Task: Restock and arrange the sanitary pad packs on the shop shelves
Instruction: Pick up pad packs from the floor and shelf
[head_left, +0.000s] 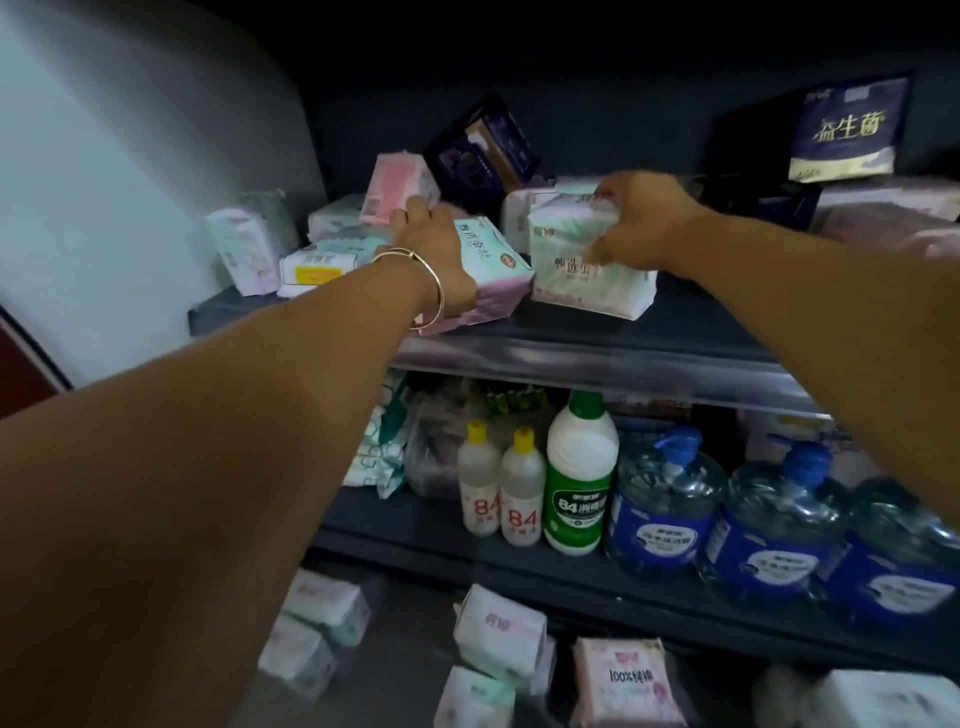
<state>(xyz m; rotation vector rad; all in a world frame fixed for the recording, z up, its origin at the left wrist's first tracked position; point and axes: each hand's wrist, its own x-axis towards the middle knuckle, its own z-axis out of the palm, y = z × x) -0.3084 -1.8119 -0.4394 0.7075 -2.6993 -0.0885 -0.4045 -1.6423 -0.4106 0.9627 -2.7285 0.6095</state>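
Observation:
Both my arms reach to the upper dark shelf (597, 332). My right hand (641, 223) grips the top of a white-and-mint pad pack (582, 275) standing near the shelf's front. My left hand (434, 249), with a bangle at the wrist, lies over a mint-and-pink pad pack (498, 265) lying tilted beside it; its fingers reach toward a pink pack (397, 189) behind. More pale packs (311, 260) are piled at the shelf's left end. A dark purple pack (480, 150) leans at the back.
A navy pack (849, 130) stands at the back right. The shelf below holds two small "84" bottles (501, 499), a green-labelled bottle (579, 478) and blue-labelled jugs (665, 509). Several loose pad packs (498, 639) lie on the floor. A pale wall (130, 182) bounds the left.

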